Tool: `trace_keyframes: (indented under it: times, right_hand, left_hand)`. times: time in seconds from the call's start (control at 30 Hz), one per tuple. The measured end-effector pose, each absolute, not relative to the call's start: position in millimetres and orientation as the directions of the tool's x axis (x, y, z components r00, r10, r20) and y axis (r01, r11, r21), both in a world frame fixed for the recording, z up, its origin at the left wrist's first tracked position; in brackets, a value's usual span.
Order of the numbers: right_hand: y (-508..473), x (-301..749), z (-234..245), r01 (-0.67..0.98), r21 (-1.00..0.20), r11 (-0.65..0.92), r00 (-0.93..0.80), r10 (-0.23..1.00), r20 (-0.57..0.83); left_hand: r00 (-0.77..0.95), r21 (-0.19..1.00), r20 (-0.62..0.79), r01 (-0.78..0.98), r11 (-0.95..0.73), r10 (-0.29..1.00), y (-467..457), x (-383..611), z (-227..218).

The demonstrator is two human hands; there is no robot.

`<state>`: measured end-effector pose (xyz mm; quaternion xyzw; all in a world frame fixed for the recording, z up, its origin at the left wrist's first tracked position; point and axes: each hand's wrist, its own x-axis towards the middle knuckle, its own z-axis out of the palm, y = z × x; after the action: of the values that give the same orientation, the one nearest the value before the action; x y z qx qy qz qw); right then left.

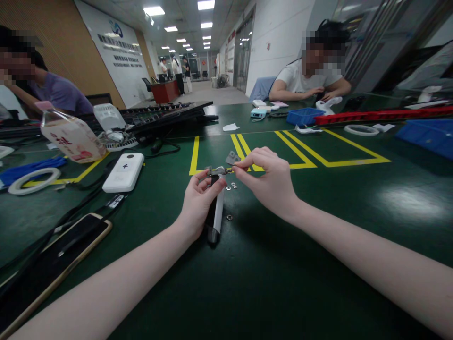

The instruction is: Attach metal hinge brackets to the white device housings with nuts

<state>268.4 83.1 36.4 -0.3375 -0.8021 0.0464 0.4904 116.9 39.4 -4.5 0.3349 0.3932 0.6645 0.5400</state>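
My left hand (198, 203) is closed, with thumb and fingers pinching a small metal part (213, 172). Close by on the right, my right hand (271, 184) pinches a small grey metal bracket (232, 158) between thumb and fingertips. The two parts meet or nearly meet; I cannot tell whether they are joined. Under the left fingers lies a long, narrow black-and-white object (218, 212), partly hidden by that hand. Small metal rings (234, 185) rest on the table below the fingertips, and another small ring (230, 217) is nearer to me.
To the left are a white power bank (123, 173), a phone (53, 269), cables, a tape roll (34, 181) and a drink bottle (72, 134). Yellow tape outlines mark the green table (336, 226). Blue bins (305, 116) stand further back. Two people sit across the table.
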Motion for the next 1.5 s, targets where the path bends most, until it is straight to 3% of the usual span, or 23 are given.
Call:
trace_keyframes:
  times: [0.23, 0.63, 0.8, 1.03, 1.17, 1.23, 1.3, 1.5]
  right_hand:
    - [78.1, 269.8, 33.0, 0.384, -0.491, 0.782, -0.290, 0.606, 0.740]
    - [69.3, 266.1, 20.6, 0.435, -0.475, 0.765, -0.232, 0.605, 0.762]
    - [67.0, 267.8, 15.2, 0.494, -0.340, 0.800, -0.286, 0.519, 0.806]
    - [67.8, 272.0, 5.7, 0.616, -0.047, 0.786, -0.471, 0.415, 0.779]
    - [71.7, 275.3, 4.5, 0.630, 0.122, 0.767, -0.498, 0.279, 0.821]
    - [73.9, 277.1, 5.4, 0.624, 0.148, 0.767, -0.497, 0.244, 0.833]
    - [76.2, 278.3, 7.2, 0.604, 0.092, 0.792, -0.460, 0.251, 0.852]
    - [81.5, 276.2, 12.5, 0.355, -0.316, 0.880, -0.362, 0.441, 0.821]
  left_hand:
    - [-0.219, 0.895, 0.032, -0.428, -0.125, 0.975, 35.9, 119.7, 0.2]
    - [-0.238, 0.907, 0.051, -0.396, -0.144, 0.970, 34.9, 120.9, 1.2]
    - [-0.242, 0.910, 0.041, -0.392, -0.136, 0.969, 34.3, 119.6, -1.0]
    - [-0.276, 0.890, -0.007, -0.440, -0.120, 0.961, 37.5, 117.0, -2.4]
    - [-0.272, 0.884, -0.005, -0.451, -0.123, 0.962, 39.3, 116.9, -3.3]
    - [-0.262, 0.888, -0.010, -0.447, -0.112, 0.965, 39.3, 116.9, -3.5]
    - [-0.253, 0.894, -0.013, -0.436, -0.102, 0.967, 38.8, 117.2, -3.0]
    - [-0.215, 0.913, 0.012, -0.395, -0.099, 0.976, 36.6, 119.0, -0.8]
